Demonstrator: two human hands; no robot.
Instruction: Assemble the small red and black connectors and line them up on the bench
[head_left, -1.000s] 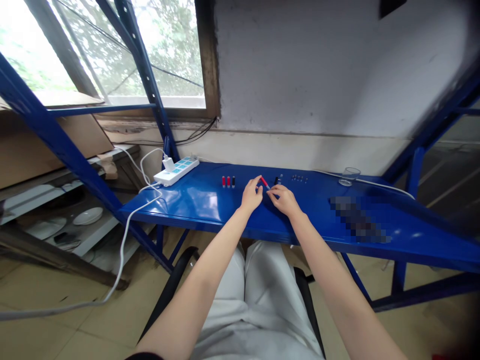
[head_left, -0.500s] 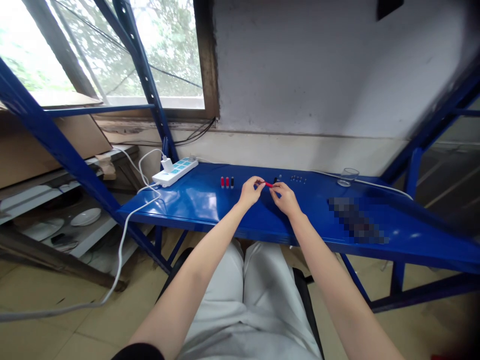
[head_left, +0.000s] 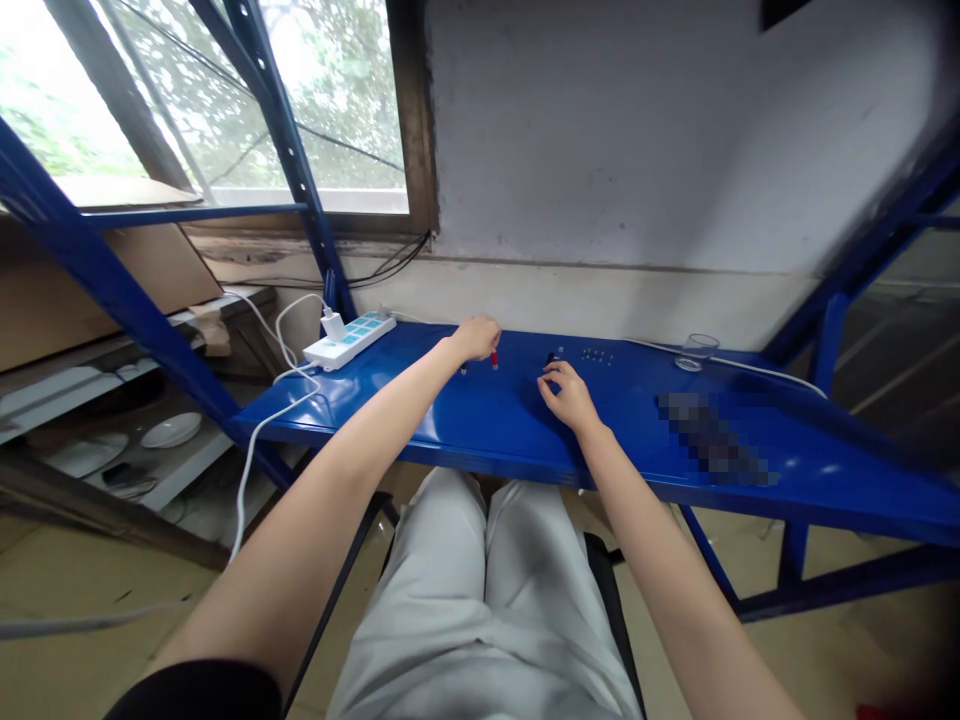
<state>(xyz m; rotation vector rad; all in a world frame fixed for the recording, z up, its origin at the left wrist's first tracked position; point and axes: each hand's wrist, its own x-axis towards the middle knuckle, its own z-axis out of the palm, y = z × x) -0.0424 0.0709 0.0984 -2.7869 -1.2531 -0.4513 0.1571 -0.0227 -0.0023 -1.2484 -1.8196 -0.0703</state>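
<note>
My left hand [head_left: 478, 338] is closed on a small red tube with a pale lower end [head_left: 494, 361], held upright at or just above the blue table [head_left: 420, 415]. Whether the tube touches the surface I cannot tell. The hand covers most of the small tubes behind it; only the pale end of one [head_left: 463, 370] shows. To the right, my right hand [head_left: 568, 397] hovers low over the table with its fingers loosely bent and nothing visible between them. Just past its fingertips lies a small black piece [head_left: 551, 357].
Several tiny pieces [head_left: 598, 355] lie toward the back of the table. A clear glass [head_left: 696, 352] stands at the right rear, behind a pixelated dark object [head_left: 712, 440]. A white power strip [head_left: 350, 340] with a cable occupies the left rear corner.
My left hand has moved left and away from me with the red tube, which has turned from level to upright. My right hand has let go of it and stayed nearly in place.
</note>
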